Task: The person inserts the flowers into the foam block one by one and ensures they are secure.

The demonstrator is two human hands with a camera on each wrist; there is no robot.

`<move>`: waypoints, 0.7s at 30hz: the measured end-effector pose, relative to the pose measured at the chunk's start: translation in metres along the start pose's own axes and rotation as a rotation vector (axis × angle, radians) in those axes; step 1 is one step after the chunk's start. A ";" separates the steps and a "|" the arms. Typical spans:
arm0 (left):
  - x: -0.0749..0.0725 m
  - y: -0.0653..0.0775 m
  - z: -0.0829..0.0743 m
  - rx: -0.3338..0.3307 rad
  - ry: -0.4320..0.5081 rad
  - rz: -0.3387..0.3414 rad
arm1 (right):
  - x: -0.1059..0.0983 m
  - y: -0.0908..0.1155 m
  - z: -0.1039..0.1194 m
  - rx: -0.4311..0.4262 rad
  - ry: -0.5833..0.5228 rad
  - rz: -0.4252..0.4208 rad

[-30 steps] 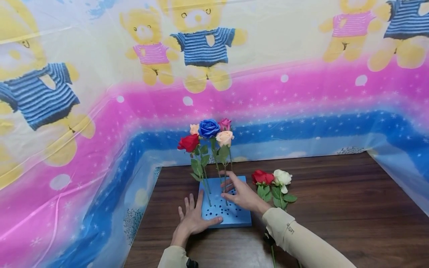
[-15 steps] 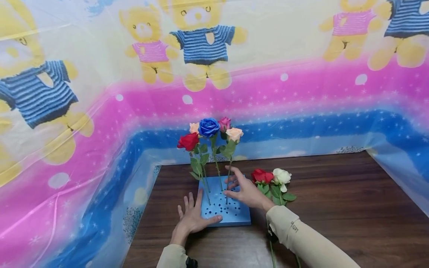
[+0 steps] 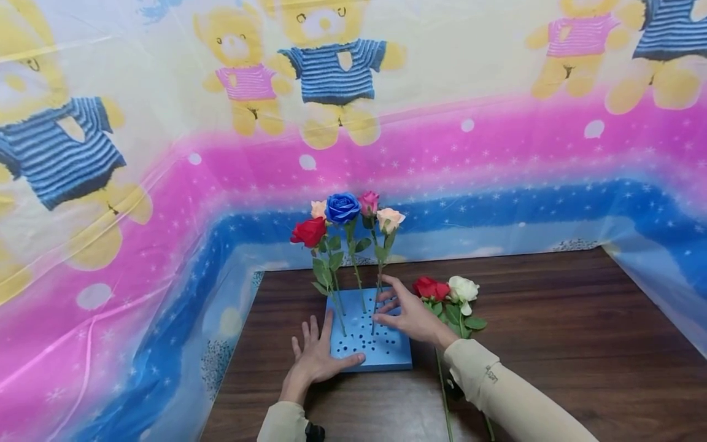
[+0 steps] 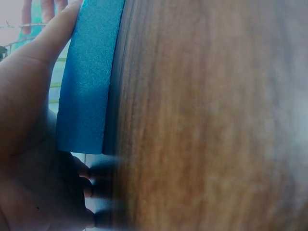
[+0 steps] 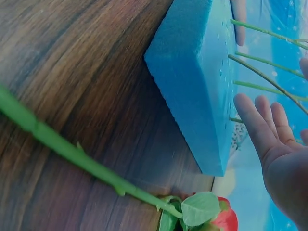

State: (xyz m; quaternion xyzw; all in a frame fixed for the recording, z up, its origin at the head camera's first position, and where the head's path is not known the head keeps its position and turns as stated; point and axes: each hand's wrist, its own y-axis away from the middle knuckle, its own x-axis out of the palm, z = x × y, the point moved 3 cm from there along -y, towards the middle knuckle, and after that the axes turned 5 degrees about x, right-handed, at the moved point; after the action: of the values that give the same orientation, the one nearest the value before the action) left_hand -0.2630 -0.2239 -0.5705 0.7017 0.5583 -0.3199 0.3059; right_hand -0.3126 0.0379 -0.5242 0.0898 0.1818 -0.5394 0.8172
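A blue foam block (image 3: 394,357) full of holes bears several upright roses. My left hand (image 3: 315,361) rests spread at its left edge, thumb on the front corner. My right hand (image 3: 413,316) is cupped loosely around the stem of the right-hand peach rose (image 3: 391,220); that rose leans right. In the right wrist view my right hand (image 5: 288,173) has its fingers extended and apart, the thumb not touching the stem; fingertip contact is unclear. A blue rose (image 3: 342,207), red rose (image 3: 308,232), pink rose (image 3: 369,202) and second peach rose (image 3: 318,209) stand alongside.
On the brown wooden table (image 3: 563,307), another red rose (image 3: 431,288) and a white rose (image 3: 464,287) lie to the right, their stems running under my right forearm. A teddy-bear curtain (image 3: 442,147) hangs behind the table.
My right hand has shifted right, and the right-hand peach rose has tilted right along with it, its base staying in the same spot. My left hand has stayed put.
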 end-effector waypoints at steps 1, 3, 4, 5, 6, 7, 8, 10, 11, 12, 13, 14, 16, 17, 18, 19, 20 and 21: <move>0.000 0.000 0.000 0.003 -0.001 -0.004 | -0.001 0.001 0.000 0.002 -0.006 -0.002; 0.000 -0.001 0.000 0.002 -0.001 -0.004 | -0.005 0.002 0.000 -0.003 -0.023 -0.002; 0.000 -0.001 0.000 -0.004 0.000 0.000 | -0.006 0.003 -0.001 -0.009 -0.031 0.000; 0.001 -0.001 0.000 -0.011 -0.006 0.005 | -0.008 0.003 0.000 -0.017 -0.038 0.001; 0.001 -0.001 0.001 -0.015 -0.012 0.007 | -0.010 0.004 0.000 -0.024 -0.044 0.003; 0.002 -0.002 0.001 -0.017 -0.017 0.009 | -0.013 0.005 0.001 -0.032 -0.047 0.000; 0.002 -0.002 0.001 -0.014 -0.014 0.007 | -0.015 0.007 0.001 -0.037 -0.054 -0.002; 0.003 -0.002 0.001 -0.009 -0.015 0.003 | -0.020 0.010 0.001 -0.043 -0.071 -0.002; 0.004 -0.002 0.002 -0.004 -0.013 -0.003 | -0.023 0.012 0.002 -0.043 -0.077 -0.004; 0.004 -0.003 0.002 0.001 -0.012 -0.008 | -0.025 0.014 0.002 -0.044 -0.085 -0.003; 0.004 -0.003 0.002 0.008 -0.002 -0.014 | -0.027 0.016 0.001 -0.047 -0.090 -0.003; 0.004 -0.003 0.003 0.009 0.000 -0.018 | -0.030 0.018 0.001 -0.049 -0.094 -0.004; 0.006 -0.004 0.005 0.007 -0.008 -0.018 | -0.035 0.021 0.001 -0.059 -0.097 -0.008; 0.006 -0.004 0.006 0.007 -0.007 -0.021 | -0.038 0.023 0.001 -0.064 -0.097 -0.015; 0.006 -0.005 0.007 0.006 -0.006 -0.020 | -0.042 0.024 0.001 -0.068 -0.094 -0.021; 0.007 -0.005 0.008 0.007 -0.005 -0.021 | -0.045 0.026 0.001 -0.073 -0.094 -0.029; 0.008 -0.006 0.009 0.003 -0.007 -0.017 | -0.048 0.028 0.000 -0.072 -0.091 -0.037; 0.008 -0.006 0.010 -0.001 -0.010 -0.011 | -0.051 0.029 0.000 -0.074 -0.088 -0.042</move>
State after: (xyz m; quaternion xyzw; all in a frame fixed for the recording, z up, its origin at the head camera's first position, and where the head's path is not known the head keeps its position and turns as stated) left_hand -0.2685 -0.2258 -0.5830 0.6970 0.5608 -0.3246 0.3072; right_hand -0.3035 0.0926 -0.5055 0.0318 0.1671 -0.5530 0.8157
